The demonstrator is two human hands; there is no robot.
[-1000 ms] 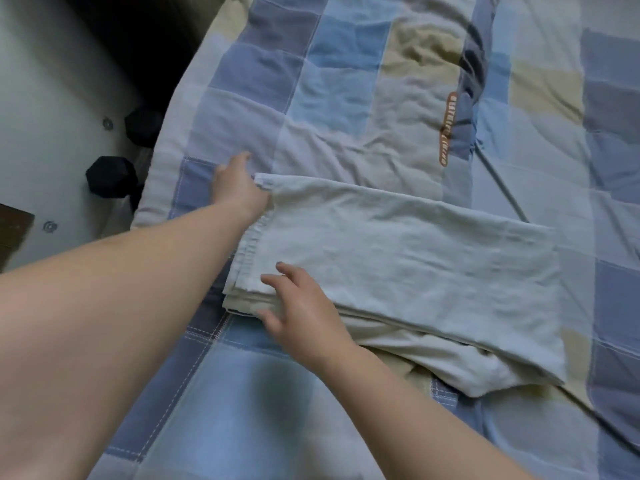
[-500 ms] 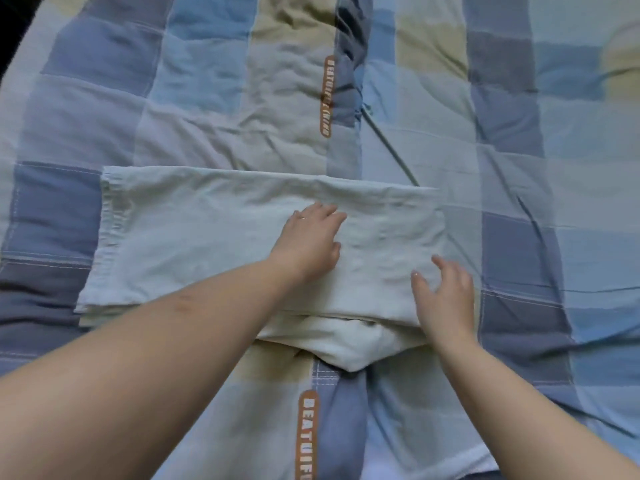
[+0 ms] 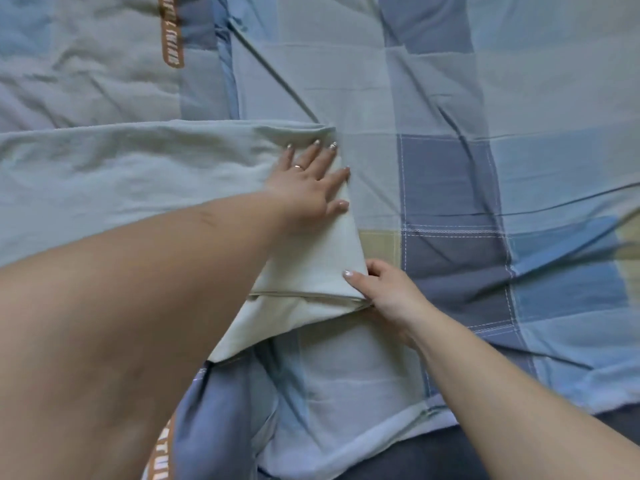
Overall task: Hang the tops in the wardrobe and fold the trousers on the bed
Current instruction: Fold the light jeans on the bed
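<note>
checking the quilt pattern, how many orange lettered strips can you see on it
2. One orange strip at the top left above the trousers, one orange strip at the bottom edge beside the left arm. Others may be hidden.

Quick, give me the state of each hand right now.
Left hand: open, fingers spread flat, pressing on the folded trousers.
Right hand: holding the trousers' near right corner, fingers curled round its edge.
</note>
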